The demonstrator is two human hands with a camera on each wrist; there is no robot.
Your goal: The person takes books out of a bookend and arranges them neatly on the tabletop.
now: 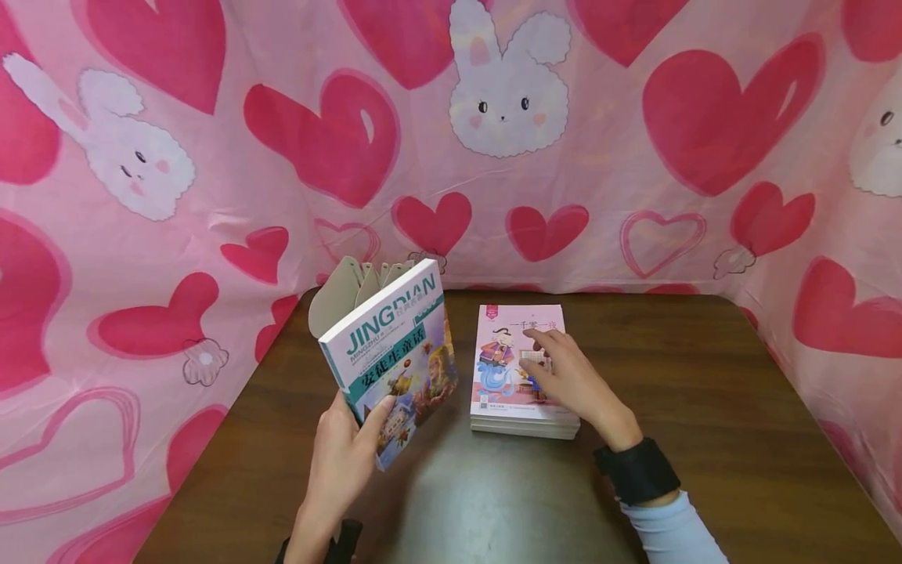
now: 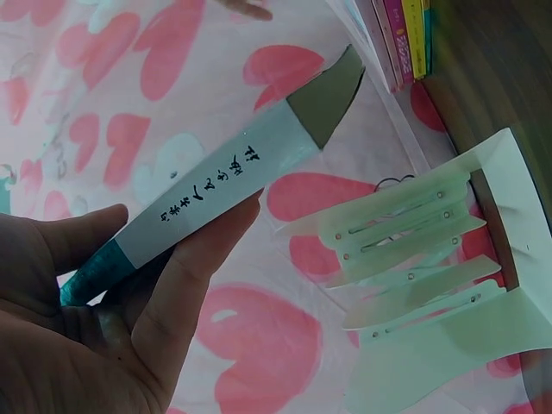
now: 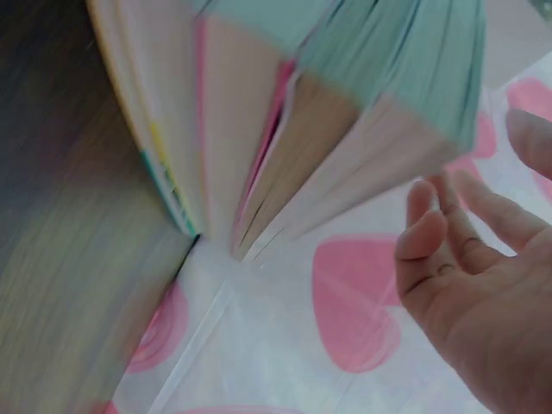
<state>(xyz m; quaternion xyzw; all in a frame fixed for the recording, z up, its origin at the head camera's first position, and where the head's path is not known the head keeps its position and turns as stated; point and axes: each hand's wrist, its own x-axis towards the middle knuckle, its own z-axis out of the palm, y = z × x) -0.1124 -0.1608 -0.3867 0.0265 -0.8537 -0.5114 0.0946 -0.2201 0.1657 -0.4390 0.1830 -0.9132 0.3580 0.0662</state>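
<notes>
My left hand (image 1: 340, 454) holds a paperback book (image 1: 398, 356) tilted up off the table, thumb across its cover, which reads "JINGDIAN". In the left wrist view the spine of this book (image 2: 207, 194) sits between thumb and fingers. My right hand (image 1: 574, 380) hovers over a stack of books, its fingers loosely bent and holding nothing. A pink storybook (image 1: 496, 395) with cartoon figures tops that stack. The right wrist view shows the page edges of the stacked books (image 3: 233, 103) beside the right hand (image 3: 483, 267), with fingertips close to the top one.
Behind the held book stands a pale desktop book rack (image 1: 334, 298) with several upright dividers; the left wrist view shows the rack (image 2: 414, 285) with no books between them. A dark wooden table (image 1: 705, 392) lies under everything. A pink heart-and-rabbit cloth (image 1: 599, 180) hangs around it.
</notes>
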